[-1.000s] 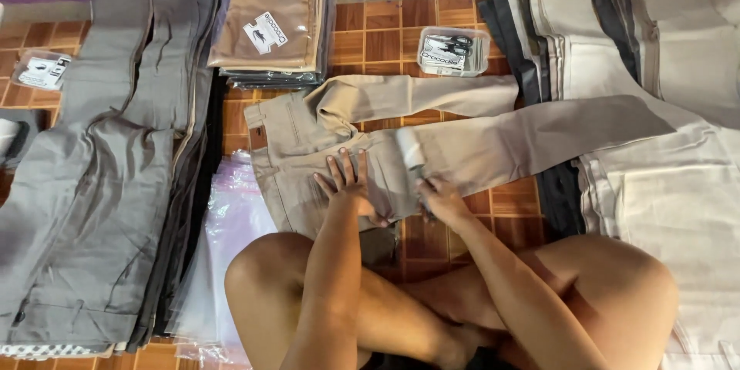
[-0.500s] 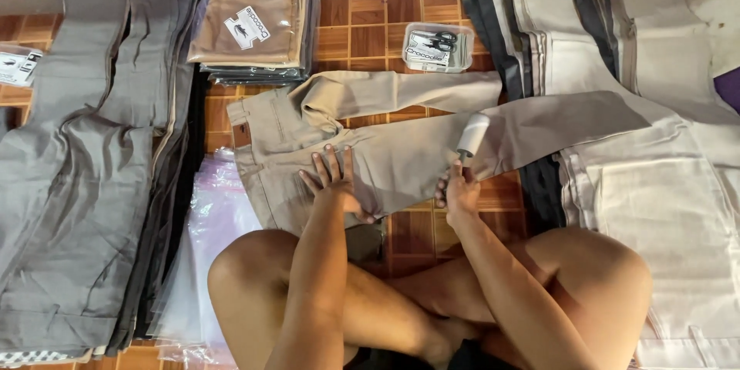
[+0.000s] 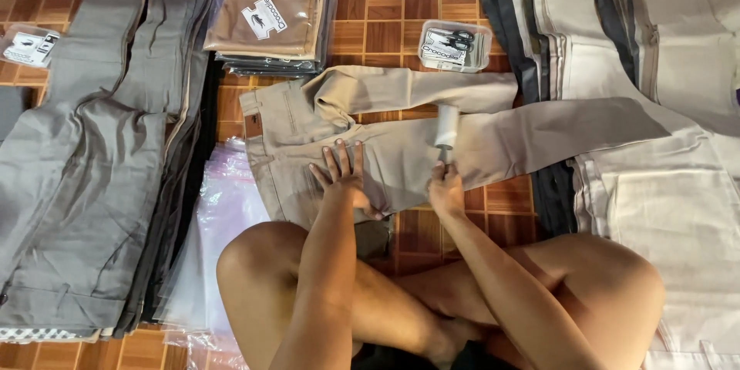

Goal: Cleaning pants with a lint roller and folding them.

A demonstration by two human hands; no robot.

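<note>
The person sits cross-legged on the tiled floor [image 3: 378, 38], with beige trousers [image 3: 401, 146] spread just beyond the knees. The left hand [image 3: 344, 179] lies flat on the trousers, fingers spread, gripping nothing. The right hand [image 3: 446, 189] is closed around the handle of a lint roller [image 3: 446, 126], whose white drum rests on the trouser leg just beyond that grip. Clear plastic bags [image 3: 231, 216] lie left of the trousers. Beyond the trousers sits a small clear box [image 3: 454, 45] with a white label, and to their far left a stack of bagged tan trousers [image 3: 270, 11] bearing a white tag
</note>
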